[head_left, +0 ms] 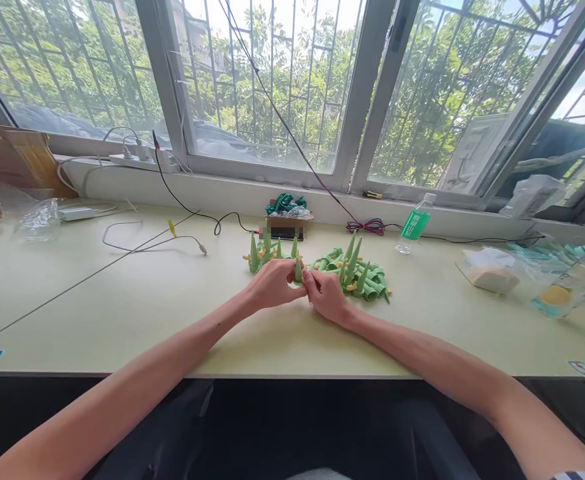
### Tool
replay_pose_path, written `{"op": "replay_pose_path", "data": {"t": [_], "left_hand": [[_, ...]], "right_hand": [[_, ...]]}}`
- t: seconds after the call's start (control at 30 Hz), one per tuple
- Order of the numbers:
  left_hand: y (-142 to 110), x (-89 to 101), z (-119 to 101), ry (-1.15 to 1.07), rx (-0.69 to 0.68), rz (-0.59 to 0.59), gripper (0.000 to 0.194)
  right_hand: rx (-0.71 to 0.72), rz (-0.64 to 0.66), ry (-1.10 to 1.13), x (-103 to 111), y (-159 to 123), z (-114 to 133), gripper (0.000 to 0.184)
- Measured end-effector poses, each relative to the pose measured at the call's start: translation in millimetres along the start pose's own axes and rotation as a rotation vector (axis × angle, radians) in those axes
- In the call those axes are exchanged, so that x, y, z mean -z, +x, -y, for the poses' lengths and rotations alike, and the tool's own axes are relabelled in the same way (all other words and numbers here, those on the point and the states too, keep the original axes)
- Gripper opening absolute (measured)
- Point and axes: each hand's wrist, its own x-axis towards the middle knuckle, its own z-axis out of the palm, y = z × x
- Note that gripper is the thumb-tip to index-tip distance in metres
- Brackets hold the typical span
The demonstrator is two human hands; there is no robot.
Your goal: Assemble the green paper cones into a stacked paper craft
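Between the thumb and fingers of my left hand [274,283] stands a small pointed green cone [298,271], held upright just above the table. My right hand [328,295] meets it from the right, thumb and forefinger pinched together by the cone's base. What those fingertips hold is hidden. Just beyond my left hand, several similar cones [253,257] stand upright with small yellow-orange bits at their sides. Behind and right of my right hand lies a heap of green cones [371,291], some standing and many on their sides.
A small open box [290,227] with dark green wrapping stands behind the cones. To the right are a clear bottle [415,225] with a green label and a tissue pack [490,270]. Cables [157,248] cross the table's left half. Windows rise behind the table.
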Motion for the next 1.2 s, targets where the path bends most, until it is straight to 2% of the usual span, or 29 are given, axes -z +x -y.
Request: {"op": "replay_pose_path", "data": {"t": [0.77, 1.2], "left_hand": [[0.8, 0.0, -1.1, 0.015, -0.01, -0.01, 0.013], [0.8, -2.1, 2.0, 0.067, -0.04, -0.028, 0.023]], "right_hand": [[-0.01, 0.015, 0.004, 1.7, 0.8, 2.6, 0.044], [-0.008, 0.077, 0.016, 3.8, 2.2, 3.1, 0.041]]}}
